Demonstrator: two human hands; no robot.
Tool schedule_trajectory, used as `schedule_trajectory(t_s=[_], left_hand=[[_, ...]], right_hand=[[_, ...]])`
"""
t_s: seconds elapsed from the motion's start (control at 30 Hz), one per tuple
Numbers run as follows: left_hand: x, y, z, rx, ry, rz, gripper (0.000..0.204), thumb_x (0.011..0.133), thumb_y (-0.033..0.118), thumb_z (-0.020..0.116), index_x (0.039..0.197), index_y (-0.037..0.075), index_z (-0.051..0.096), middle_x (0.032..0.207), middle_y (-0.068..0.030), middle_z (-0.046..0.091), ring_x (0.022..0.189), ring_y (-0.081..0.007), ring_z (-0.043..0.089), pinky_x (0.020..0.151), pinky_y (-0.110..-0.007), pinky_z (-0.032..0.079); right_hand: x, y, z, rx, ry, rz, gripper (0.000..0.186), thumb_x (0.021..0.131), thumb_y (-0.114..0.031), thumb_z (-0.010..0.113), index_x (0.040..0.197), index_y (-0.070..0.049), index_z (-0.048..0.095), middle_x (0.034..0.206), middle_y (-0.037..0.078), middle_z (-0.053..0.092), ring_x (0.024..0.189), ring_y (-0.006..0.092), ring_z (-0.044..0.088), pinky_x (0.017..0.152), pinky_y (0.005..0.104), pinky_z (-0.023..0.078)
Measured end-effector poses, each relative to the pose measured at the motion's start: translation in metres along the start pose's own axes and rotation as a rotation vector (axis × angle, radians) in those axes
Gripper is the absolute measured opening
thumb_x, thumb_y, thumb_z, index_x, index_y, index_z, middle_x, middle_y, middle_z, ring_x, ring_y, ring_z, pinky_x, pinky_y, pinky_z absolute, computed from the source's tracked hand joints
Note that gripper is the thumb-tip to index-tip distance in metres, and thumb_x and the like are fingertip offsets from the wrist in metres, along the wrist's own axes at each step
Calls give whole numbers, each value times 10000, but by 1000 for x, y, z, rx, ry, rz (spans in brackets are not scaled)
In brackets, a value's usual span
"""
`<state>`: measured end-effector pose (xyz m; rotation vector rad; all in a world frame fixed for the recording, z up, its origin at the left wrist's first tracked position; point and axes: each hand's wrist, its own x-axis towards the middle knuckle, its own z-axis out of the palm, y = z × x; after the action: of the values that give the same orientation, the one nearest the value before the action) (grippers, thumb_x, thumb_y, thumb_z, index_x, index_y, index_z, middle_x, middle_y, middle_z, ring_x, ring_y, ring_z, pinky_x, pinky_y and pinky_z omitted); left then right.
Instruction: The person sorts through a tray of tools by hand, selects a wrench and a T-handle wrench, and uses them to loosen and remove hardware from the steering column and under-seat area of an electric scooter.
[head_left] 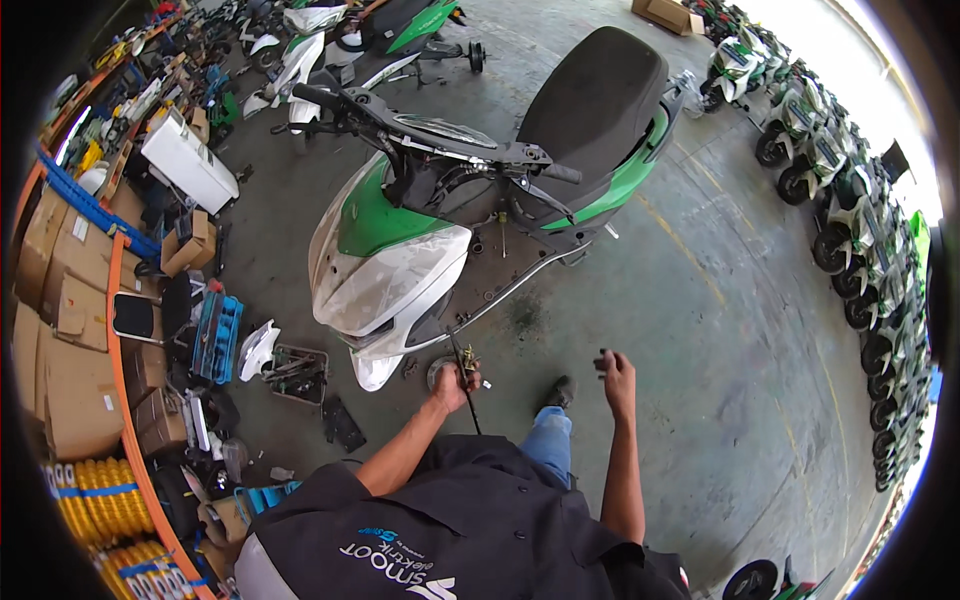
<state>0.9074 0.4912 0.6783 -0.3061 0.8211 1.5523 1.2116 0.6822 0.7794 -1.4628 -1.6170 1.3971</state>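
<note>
My left hand [452,388] is closed around a black cable [472,410] with small gold-coloured fittings at its upper end, just below the front of a white and green scooter [390,270]. A silvery round part shows partly behind that hand. The cable runs from the scooter's front down toward my body. My right hand [615,372] is out to the right over the floor, fingers curled, with something dark at the fingertips that I cannot make out. The scooter's black seat [585,120] and handlebar [440,135] are beyond my hands.
A metal tray of tools [295,375], a blue toolbox [217,335], loose white panels [258,350] and cardboard boxes [75,330] on orange racking line the left. Parked scooters [830,240] form a long row at right. Another partly stripped scooter [395,40] stands at the back.
</note>
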Motion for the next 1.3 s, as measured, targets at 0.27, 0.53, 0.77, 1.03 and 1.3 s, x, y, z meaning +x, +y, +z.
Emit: schedule_trajectory(t_s=[0.27, 0.53, 0.77, 1.03, 1.3], left_hand=[[10, -39, 83, -466, 157, 406, 256, 945, 223, 396, 1013, 90, 604, 865, -98, 619, 604, -214, 518, 474, -313, 400], [48, -81, 85, -723, 239, 697, 270, 945, 241, 385, 973, 69, 591, 884, -138, 642, 627, -239, 519, 509, -343, 407], [126, -90, 62, -943, 253, 717, 238, 956, 234, 405, 944, 86, 591, 815, -104, 609, 592, -197, 473, 512, -328, 392], [164, -43, 101, -780, 500, 693, 319, 923, 318, 473, 905, 24, 598, 737, -114, 573, 544, -212, 457, 535, -315, 374], [183, -33, 139, -756, 434, 632, 291, 965, 258, 400, 913, 34, 578, 808, -141, 604, 582, -201, 445, 520, -313, 377]], right_hand=[[323, -215, 36, -275, -109, -728, 489, 1041, -378, 484, 1292, 29, 587, 1185, 243, 670, 1118, 404, 634, 986, 411, 471], [321, -231, 81, -567, -527, -592, 557, 1060, -476, 347, 985, -5, 635, 921, 311, 635, 939, 532, 564, 778, 541, 444], [206, -274, 63, -536, -1111, -312, 490, 1023, -480, 518, 938, 1, 552, 697, 108, 624, 610, 180, 612, 565, 374, 471], [187, -272, 115, -112, -1480, -126, 593, 935, -581, 624, 980, 5, 553, 716, 85, 638, 604, 150, 594, 547, 329, 486], [176, -302, 166, 11, -1928, 32, 718, 952, -544, 619, 1266, 42, 348, 813, 99, 639, 681, 164, 648, 597, 330, 540]])
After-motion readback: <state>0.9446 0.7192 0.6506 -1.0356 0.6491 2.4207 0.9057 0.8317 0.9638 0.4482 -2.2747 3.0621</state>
